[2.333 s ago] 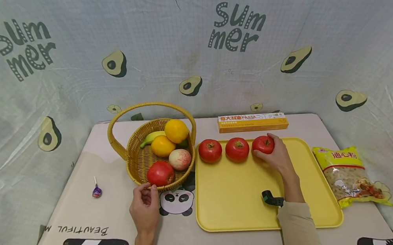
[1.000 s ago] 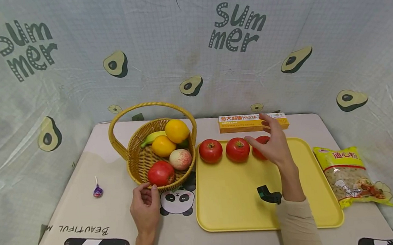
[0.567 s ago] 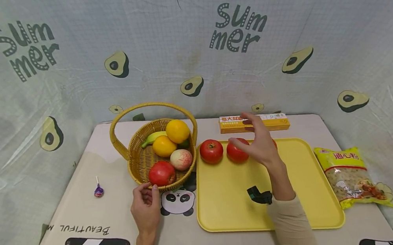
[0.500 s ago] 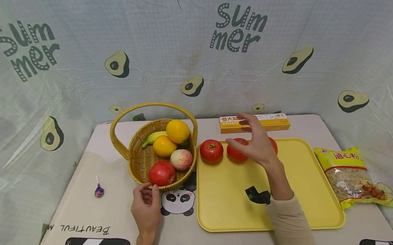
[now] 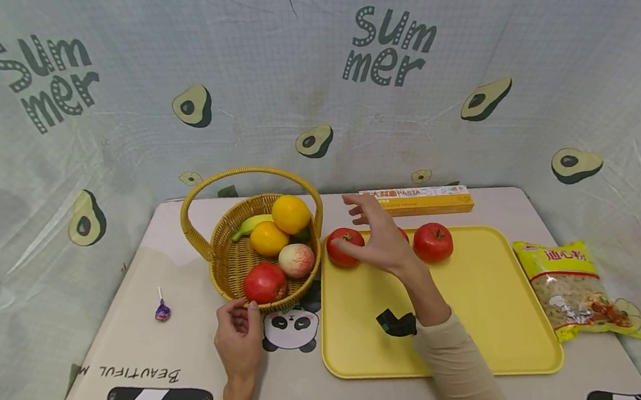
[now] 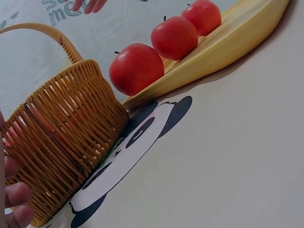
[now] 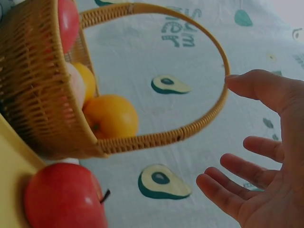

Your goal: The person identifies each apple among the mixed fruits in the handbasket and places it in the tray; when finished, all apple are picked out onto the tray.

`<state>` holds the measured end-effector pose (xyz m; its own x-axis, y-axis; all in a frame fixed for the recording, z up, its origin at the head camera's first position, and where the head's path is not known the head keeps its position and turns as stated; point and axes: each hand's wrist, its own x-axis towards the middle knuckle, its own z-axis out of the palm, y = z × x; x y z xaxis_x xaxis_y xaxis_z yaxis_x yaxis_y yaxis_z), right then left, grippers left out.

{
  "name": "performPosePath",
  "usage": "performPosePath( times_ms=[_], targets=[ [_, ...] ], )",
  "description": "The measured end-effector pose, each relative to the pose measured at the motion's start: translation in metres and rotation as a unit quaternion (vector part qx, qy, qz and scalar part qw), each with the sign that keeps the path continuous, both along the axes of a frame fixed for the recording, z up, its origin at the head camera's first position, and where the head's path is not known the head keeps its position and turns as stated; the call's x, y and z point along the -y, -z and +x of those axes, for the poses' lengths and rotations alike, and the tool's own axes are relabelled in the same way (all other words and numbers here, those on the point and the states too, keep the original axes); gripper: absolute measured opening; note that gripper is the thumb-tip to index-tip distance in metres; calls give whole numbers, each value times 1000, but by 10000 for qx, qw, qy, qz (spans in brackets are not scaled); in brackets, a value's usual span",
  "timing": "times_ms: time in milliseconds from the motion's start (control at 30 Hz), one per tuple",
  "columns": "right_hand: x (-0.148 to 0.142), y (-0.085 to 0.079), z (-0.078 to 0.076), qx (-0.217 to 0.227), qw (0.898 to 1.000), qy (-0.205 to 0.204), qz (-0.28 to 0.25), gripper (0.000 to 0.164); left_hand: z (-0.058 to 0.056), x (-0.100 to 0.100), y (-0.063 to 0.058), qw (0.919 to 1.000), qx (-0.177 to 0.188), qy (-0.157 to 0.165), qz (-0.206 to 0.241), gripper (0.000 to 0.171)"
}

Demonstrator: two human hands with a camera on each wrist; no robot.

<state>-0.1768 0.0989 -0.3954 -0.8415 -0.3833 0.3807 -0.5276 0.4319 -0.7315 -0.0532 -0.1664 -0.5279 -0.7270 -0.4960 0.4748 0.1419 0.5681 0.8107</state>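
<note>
My left hand [image 5: 239,340] grips the near rim of a wicker basket [image 5: 223,254], fingers curled and thumb at the edge. Inside the basket lie a large red fruit [image 5: 265,283], a peach [image 5: 296,260], two oranges [image 5: 290,214] and a banana [image 5: 250,225]. My right hand [image 5: 381,240] hovers over the yellow tray [image 5: 384,322], thumb and fingers spread, holding nothing. Below it sit the left apple [image 5: 343,239] and the middle one, mostly hidden; the right apple [image 5: 433,242] is in full view. In the right wrist view an apple [image 7: 66,197] lies near my fingers.
Behind the tray lies a yellow pasta box [image 5: 425,203]. A bag of macaroni [image 5: 573,291] rests against the tray's right side. To the left of the basket is a lollipop [image 5: 162,310]. A printed curtain [image 5: 262,70] stands behind the table.
My right hand has let go of the right apple on the tray, lifted and moved left over the other apples. My left hand has stayed at the basket's rim.
</note>
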Motion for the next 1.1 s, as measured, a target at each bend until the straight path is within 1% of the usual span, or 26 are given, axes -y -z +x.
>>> performPosePath(
  times_ms=[167, 333, 467, 733, 900, 1100],
  targets=[
    [17, 2, 0, -81, 9996, -264, 39, 75, 0, 0, 0, 9999, 54, 21, 89, 19],
    [34, 5, 0, 103, 9984, -521, 185, 76, 1, 0, 0, 9999, 44, 39, 104, 17],
    [49, 10, -1, 230, 9964, -721, 386, 77, 1, 1, -1, 9999, -19, 43, 93, 14],
    [77, 22, -3, 532, 9905, -1109, 609, 80, 1, 2, 0, 9999, 38, 28, 108, 13],
    [94, 29, -4, 722, 9850, -1241, 962, 80, 1, 2, -1, 9998, 41, 51, 166, 14],
    [110, 30, -3, 737, 9759, -1237, 1642, 80, 1, 3, 0, 9995, 36, 82, 304, 14]
  ],
)
